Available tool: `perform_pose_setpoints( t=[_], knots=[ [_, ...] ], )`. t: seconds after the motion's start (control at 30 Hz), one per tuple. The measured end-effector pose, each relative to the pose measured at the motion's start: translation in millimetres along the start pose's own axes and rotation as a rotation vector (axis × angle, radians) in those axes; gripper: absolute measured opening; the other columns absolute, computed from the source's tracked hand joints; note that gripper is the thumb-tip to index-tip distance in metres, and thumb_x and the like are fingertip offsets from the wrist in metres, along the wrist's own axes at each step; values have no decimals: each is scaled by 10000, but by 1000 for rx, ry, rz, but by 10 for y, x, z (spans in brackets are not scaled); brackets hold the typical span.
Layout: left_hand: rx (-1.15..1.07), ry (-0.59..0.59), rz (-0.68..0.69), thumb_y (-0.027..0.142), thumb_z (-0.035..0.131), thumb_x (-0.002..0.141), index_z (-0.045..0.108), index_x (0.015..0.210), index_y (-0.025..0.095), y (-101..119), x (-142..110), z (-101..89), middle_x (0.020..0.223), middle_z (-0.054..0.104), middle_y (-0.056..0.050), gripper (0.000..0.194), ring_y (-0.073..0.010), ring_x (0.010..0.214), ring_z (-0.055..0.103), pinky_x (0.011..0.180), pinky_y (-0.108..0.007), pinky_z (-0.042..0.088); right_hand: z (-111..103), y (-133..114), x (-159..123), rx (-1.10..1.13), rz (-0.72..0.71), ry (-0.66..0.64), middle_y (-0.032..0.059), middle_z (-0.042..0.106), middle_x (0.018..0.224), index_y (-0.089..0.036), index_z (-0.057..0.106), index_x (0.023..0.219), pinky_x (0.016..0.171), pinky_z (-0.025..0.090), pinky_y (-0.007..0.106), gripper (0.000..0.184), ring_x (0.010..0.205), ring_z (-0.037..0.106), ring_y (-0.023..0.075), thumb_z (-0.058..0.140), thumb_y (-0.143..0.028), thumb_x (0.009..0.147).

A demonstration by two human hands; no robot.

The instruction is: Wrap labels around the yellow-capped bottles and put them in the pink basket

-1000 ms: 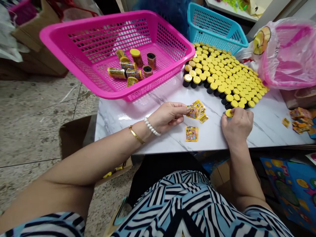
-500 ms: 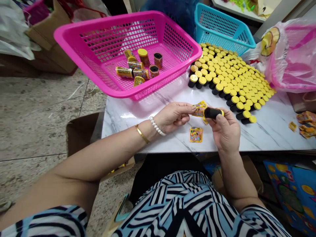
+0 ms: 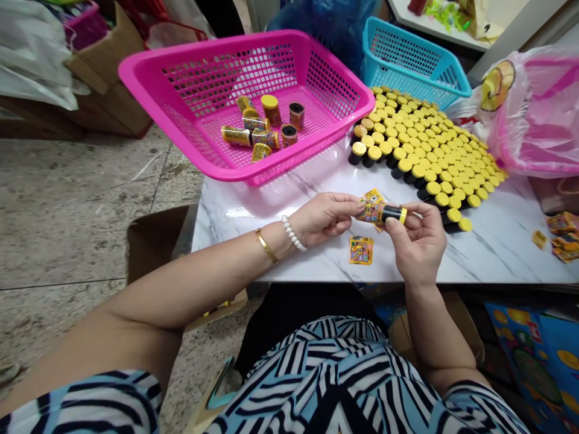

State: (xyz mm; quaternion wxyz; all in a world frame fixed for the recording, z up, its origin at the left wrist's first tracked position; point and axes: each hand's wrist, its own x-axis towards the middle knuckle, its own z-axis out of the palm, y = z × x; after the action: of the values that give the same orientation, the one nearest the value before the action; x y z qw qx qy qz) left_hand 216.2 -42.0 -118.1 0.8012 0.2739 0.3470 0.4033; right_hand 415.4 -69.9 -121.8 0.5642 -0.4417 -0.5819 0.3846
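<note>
Yellow-capped tube (image 3: pixel 389 213) pressed to printed wrapper (image 3: pixel 370 211) between two hands

The person's left hand (image 3: pixel 323 218) pinches the wrapper narrowly between thumb and fingertips, just above the table. The right hand (image 3: pixel 418 241) curls around the tube, which lies on its side in the air with its yellow cap pointing right and its black body against the wrapper. A pearl bracelet (image 3: pixel 292 234) and a gold bangle (image 3: pixel 266 247) circle the left wrist. Below the arms, a black-and-blue striped top (image 3: pixel 335 374) fills the lower edge of the view.

A loose printed packet (image 3: pixel 360 249) lies on the white marble table (image 3: pixel 497 256) just below the hands. Just beyond them, a dense block of upright black tubes with yellow caps (image 3: pixel 429 160) stands on the marble, its nearest edge close to the right hand. A small heap of printed packets (image 3: pixel 563 236) sits at the table's right edge.

Farther off, a pink plastic basket (image 3: pixel 226 43) holds several tubes, some wrapped, some standing and some on their sides. A blue plastic basket (image 3: pixel 407 63) sits behind the block of tubes, and a pink plastic bag (image 3: pixel 534 114) lies to its right.
</note>
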Motion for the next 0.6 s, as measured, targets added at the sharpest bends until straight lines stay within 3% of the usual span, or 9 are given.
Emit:
perform_pose_setpoints(
  t=[0.13,0.27,0.33,0.43,0.6],
  knots=[
    [51,16,39,290,876,775,757,850,79,-16,-1,13,789,701,-61,254,-9,457,382,401,-161,196,9,21,-39,7,-45,-27,8,778,1082,-276,575,1138,884,669,301,370,953,791,156,828,-315,872],
    [189,145,238,332,904,757,764,981,126,4,-23,11,860,707,-46,335,-57,608,542,497,-156,372,16,29,-60,39,-101,-24,8,756,1142,-300,601,1144,917,657,314,420,1022,768,166,869,-258,822],
    [245,65,264,330,929,725,744,1094,157,10,-32,5,960,722,-53,448,-102,737,638,590,-185,476,6,39,-47,26,-113,-42,10,740,1157,-312,619,1167,936,655,344,437,1035,755,178,871,-259,814],
    [282,-121,206,282,930,713,728,1062,125,-2,-32,-1,933,727,-54,433,-126,760,671,694,-253,546,-34,41,-7,-99,-106,-142,39,698,1211,-300,675,1184,907,655,356,404,1041,727,193,853,-293,821],
    [302,-146,145,204,916,718,737,985,107,-1,-21,-10,856,734,-39,335,-112,719,667,702,-250,538,-158,9,31,-275,-133,-269,59,670,1210,-281,739,1175,839,660,362,360,947,702,184,830,-286,827]
  ],
)
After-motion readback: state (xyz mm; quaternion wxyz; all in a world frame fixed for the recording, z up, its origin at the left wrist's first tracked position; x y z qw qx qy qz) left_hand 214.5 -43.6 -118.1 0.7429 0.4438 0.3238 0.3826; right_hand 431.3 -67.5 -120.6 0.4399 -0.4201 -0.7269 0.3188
